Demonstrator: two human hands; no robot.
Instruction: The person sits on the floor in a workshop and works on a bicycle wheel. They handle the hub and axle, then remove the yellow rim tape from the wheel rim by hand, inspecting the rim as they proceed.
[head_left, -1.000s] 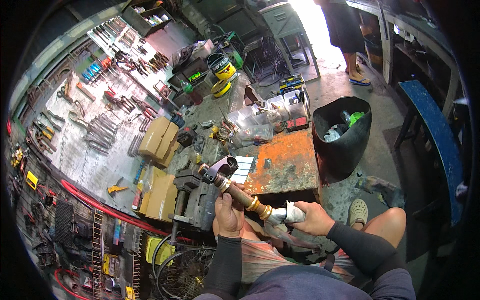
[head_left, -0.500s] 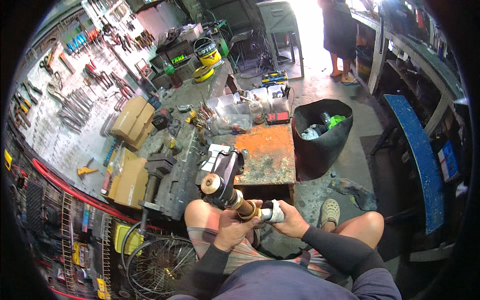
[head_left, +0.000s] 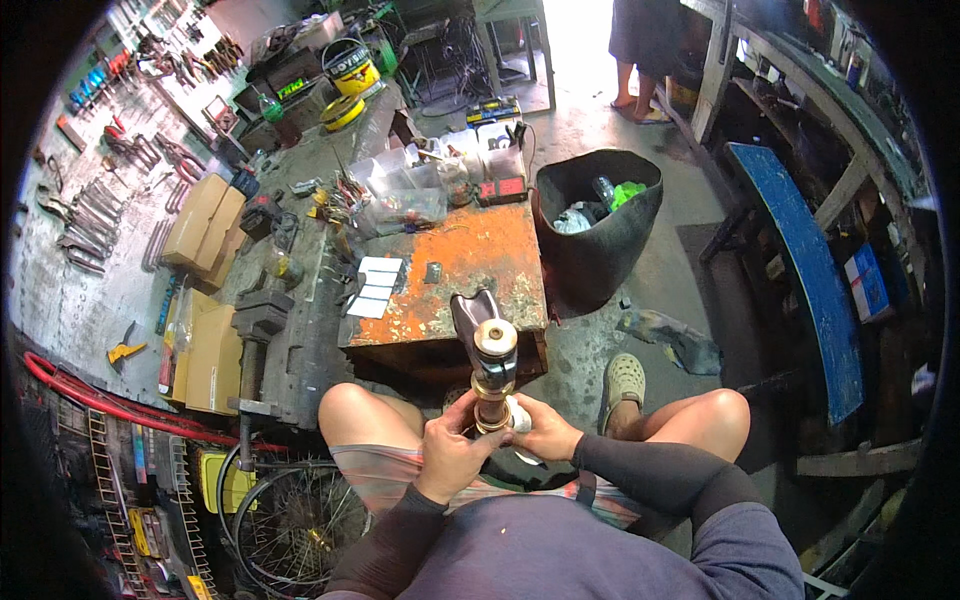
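Note:
Between my knees I hold what looks like a bicycle suspension fork (head_left: 495, 342), black with brass-coloured tubes and a round brass-coloured end cap facing up. My left hand (head_left: 450, 455) is closed around its near end, beside a gold ring (head_left: 492, 418). My right hand (head_left: 546, 432) is closed on a white rag (head_left: 520, 416), pressed against the same end from the right. Fingers and rag hide the lowest part of the fork. Just beyond its far end stands an orange, paint-worn low table (head_left: 450, 250).
Left is a workbench with a vise (head_left: 262, 318) and cardboard boxes (head_left: 205, 225), below a tool wall. A bicycle wheel (head_left: 310, 530) leans near my left leg. Plastic bins (head_left: 400, 200) and a black rubber bin (head_left: 600, 240) stand ahead. Another person (head_left: 640, 50) stands by the doorway.
The fork has swung from leaning left to pointing straight ahead of me, its cap end farther right. My right hand and the rag have come in closer to the gold ring. My view has shifted right.

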